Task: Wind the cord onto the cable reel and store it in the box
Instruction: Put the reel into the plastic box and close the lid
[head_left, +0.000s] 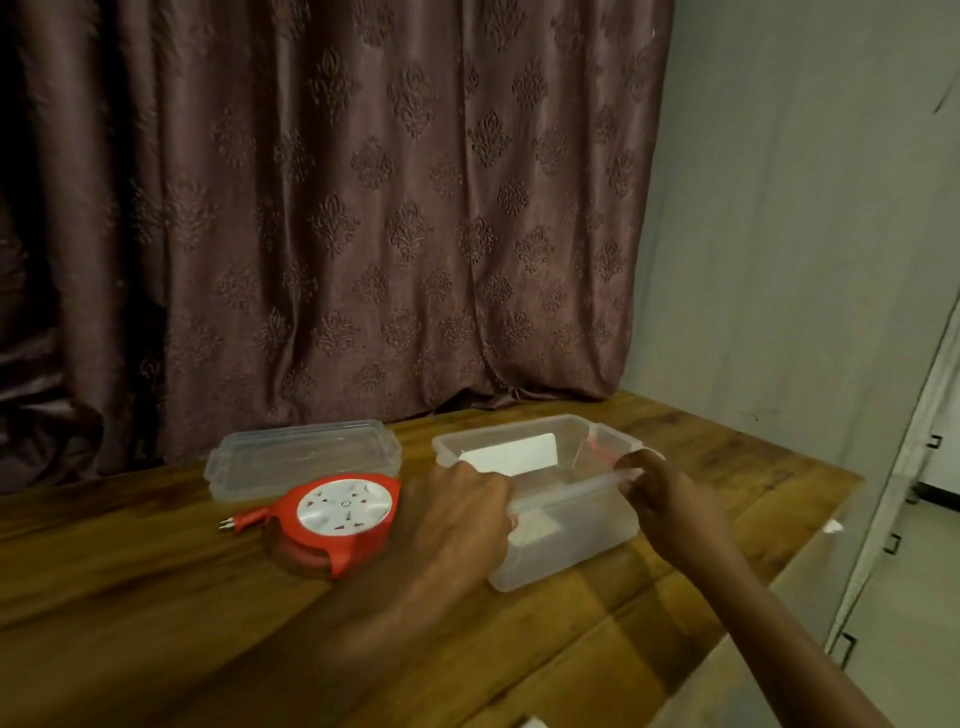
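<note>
A red cable reel (337, 517) with a white socket face lies flat on the wooden table (156, 597), its cord wound in and the red plug (236, 522) sticking out to the left. To its right stands a clear plastic box (561, 540), open, with a white label showing through its bottom. My left hand (462, 514) grips the box's near rim at the left corner. My right hand (660, 486) pinches the same rim at the right corner. The box's clear lid (304, 457) lies behind the reel.
A brown patterned curtain (337, 208) hangs right behind the table. A pale wall (805, 234) and a white cabinet door (914, 493) stand to the right, past the table's right edge (810, 525).
</note>
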